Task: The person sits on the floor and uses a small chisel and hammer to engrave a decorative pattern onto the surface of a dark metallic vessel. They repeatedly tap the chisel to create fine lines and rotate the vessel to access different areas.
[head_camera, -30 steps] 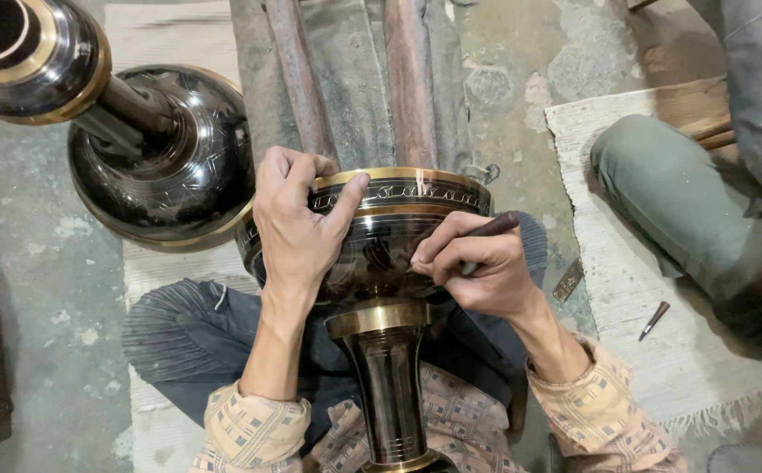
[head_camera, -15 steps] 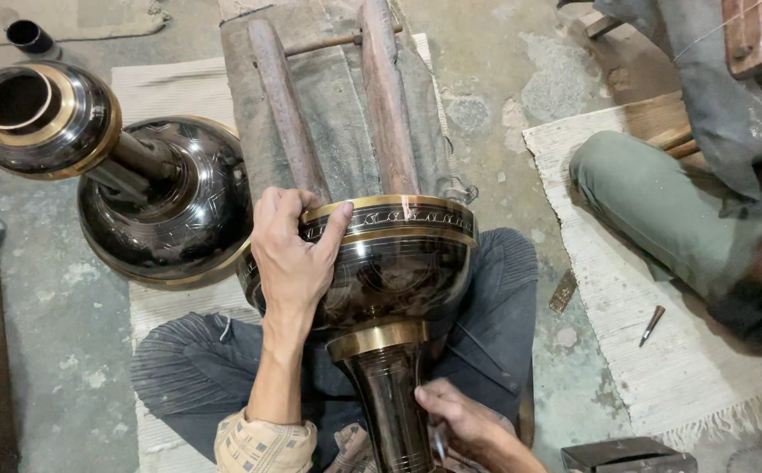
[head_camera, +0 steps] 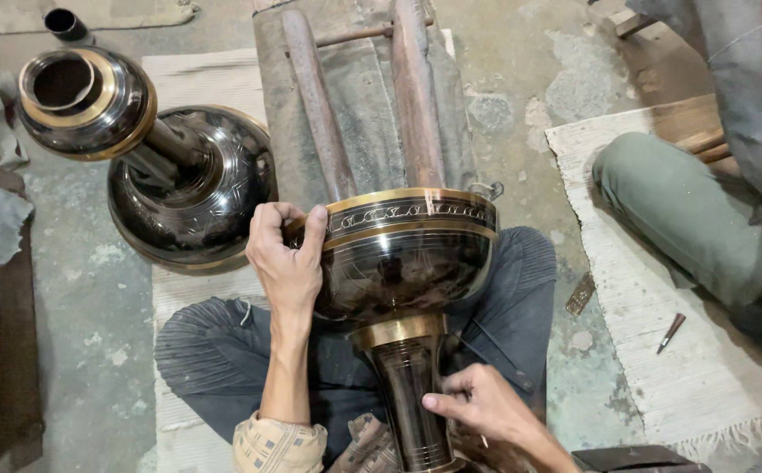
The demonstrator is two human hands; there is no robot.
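A dark engraved metal vessel (head_camera: 398,263) with brass bands is seen laid across the lap of a person seated cross-legged on a rough concrete floor (head_camera: 74,342). Its wide bowl is propped against a cloth-covered wooden rest (head_camera: 359,114) at 12 o'clock, and its fluted stem runs down toward 6 o'clock. The left hand (head_camera: 286,258) is clamped on the bowl's patterned rim at about 9 o'clock, the fingers curled over the brass edge and the thumb pressed beside them. The right hand (head_camera: 486,407) is set against the stem at 5 o'clock, its fingers loosely bent with the thumb touching the ribbed metal; whether anything is gripped in them cannot be told. A second, matching vessel (head_camera: 162,166) is lying on its side at 10 o'clock on a pale woven mat (head_camera: 188,74). Another woven mat (head_camera: 661,350), fringed at its lower edge, is spread at 3 o'clock, where the green-trousered knee (head_camera: 670,210) of another person is resting and a small pointed tool (head_camera: 671,332) is lying well apart from both hands.
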